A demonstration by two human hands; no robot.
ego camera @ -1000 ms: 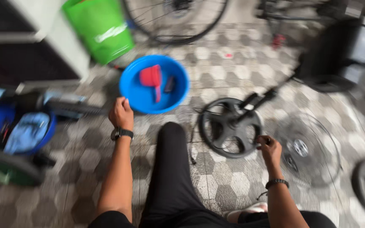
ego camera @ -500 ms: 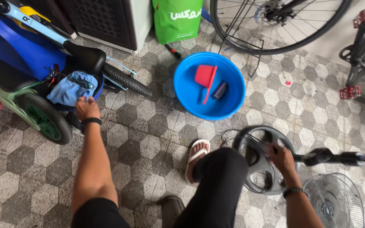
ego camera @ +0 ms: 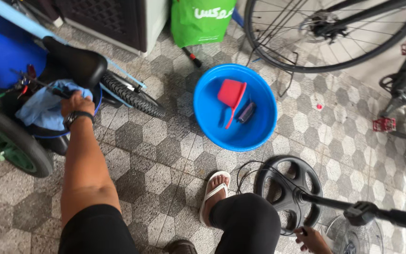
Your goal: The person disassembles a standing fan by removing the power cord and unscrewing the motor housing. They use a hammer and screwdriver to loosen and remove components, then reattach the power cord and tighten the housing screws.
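Observation:
My left hand (ego camera: 75,104), with a black watch on the wrist, reaches out to the left and grips a light blue cloth (ego camera: 41,109) that lies over a blue tub beside a black bicycle saddle (ego camera: 76,61). My right hand (ego camera: 312,237) is at the bottom edge, fingers closed on the rim of a black round fan base (ego camera: 287,190) lying on the tiled floor. A black fan pole (ego camera: 348,207) runs right from that base. My knee and a foot in a white sandal (ego camera: 214,193) are between the hands.
A blue basin (ego camera: 259,131) holding a red scoop (ego camera: 231,94) and a small dark object sits on the tiles ahead. A green bag (ego camera: 200,21), a large bicycle wheel (ego camera: 330,37), a small bike tyre (ego camera: 132,96), a red pedal (ego camera: 384,124) and a wire fan grille (ego camera: 353,237) surround me.
My view has swung left and closer. My left hand moved from the floor by the basin to the blue cloth on the left and took hold of it. My right hand stays on the fan base.

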